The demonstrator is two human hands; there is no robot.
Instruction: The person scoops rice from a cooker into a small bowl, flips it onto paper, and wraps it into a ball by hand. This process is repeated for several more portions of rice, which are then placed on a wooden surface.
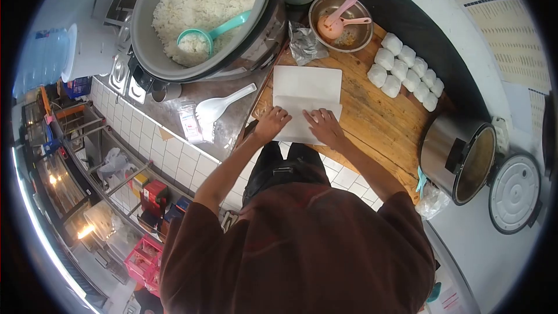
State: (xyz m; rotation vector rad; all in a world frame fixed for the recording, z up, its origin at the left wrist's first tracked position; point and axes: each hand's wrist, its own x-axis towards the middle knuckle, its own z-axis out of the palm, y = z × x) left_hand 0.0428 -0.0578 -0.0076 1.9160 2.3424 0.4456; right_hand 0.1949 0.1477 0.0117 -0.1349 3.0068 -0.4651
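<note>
Right hand (324,126) rests spread on the white rectangular paper sheet (307,84); left hand (272,125) touches it, grip unclear. Press evenly, edges square.

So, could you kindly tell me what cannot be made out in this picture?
In the head view:
Palms of the left hand and right hand: hidden by their backs.
Brown wooden tabletop beneath the white rectangular paper: hidden by that paper.
Insides of the white rounded bundles: hidden by their coverings.
Large grey round pot: far rim cut off by the top edge.
Printed wall sheets: text too small.
</note>
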